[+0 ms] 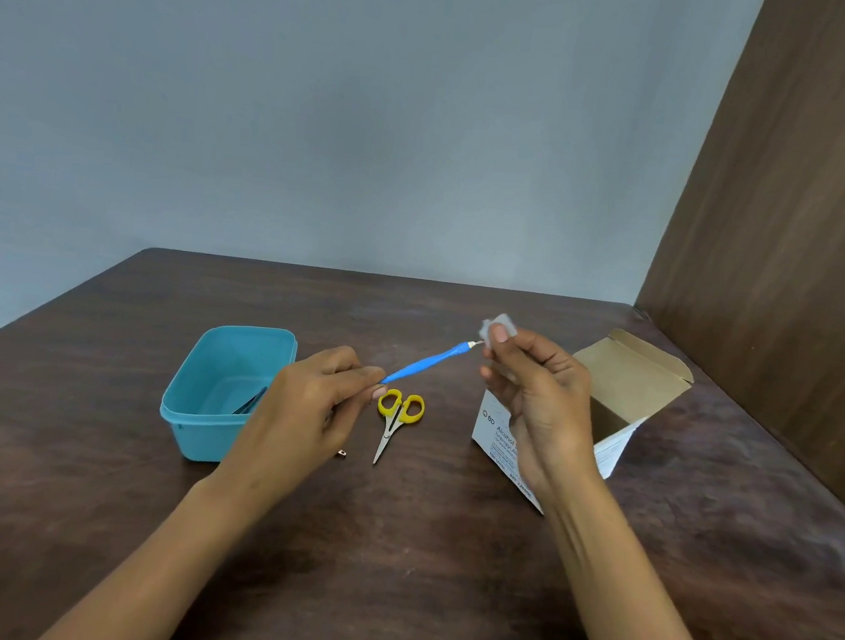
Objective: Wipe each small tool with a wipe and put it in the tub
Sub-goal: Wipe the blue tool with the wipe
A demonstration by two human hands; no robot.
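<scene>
Blue was the colour of the thin tool (429, 361) held up over the brown table (419, 551). The left hand (311, 407) pinched the tool's back end, with the fingers closed tight on it. The tool slanted up and to the right. Its small metal tip (475, 344) touched a white wipe (500, 324). The right hand (540, 393) held that wipe, with the thumb and fingers pressed together on it.

Under the tool, small scissors (395, 423) with yellow handles lay flat on the table, blades shut and pointing toward the person. A tiny metal bit (342, 452) lay near the left hand; what it was could not be told.

On the left stood the light blue tub (218, 388), just beside the left hand. A dark tool (250, 401) already lay inside it. On the right, behind the right hand, stood a white box (613, 405) of wipes with its flaps open. A brown wooden panel (806, 227) rose at the right edge.
</scene>
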